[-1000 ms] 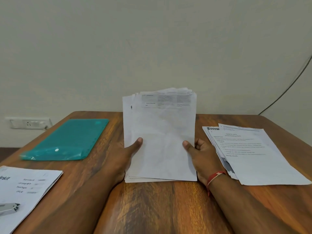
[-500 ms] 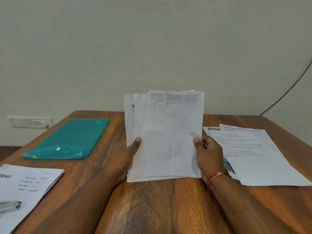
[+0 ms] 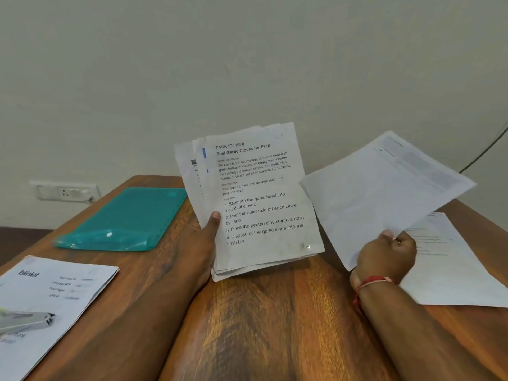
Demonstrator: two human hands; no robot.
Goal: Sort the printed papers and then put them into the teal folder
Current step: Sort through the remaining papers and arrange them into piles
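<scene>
Over the wooden table (image 3: 275, 325), the right hand (image 3: 390, 257) pinches a sheet (image 3: 379, 193) just pulled off the stack (image 3: 261, 202) gripped by the left hand (image 3: 203, 243), above the right pile (image 3: 453, 265); sorting continues, with the teal folder (image 3: 129, 218) lying far left.

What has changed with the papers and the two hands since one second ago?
The right hand pulled the front sheet off the stack and carried it to the right, over the paper pile lying there. The left hand now holds the stack alone, and its top page, "Peel Garlic Cloves for Prep", is uncovered. The teal folder and the blinkit papers stayed in place.
</scene>
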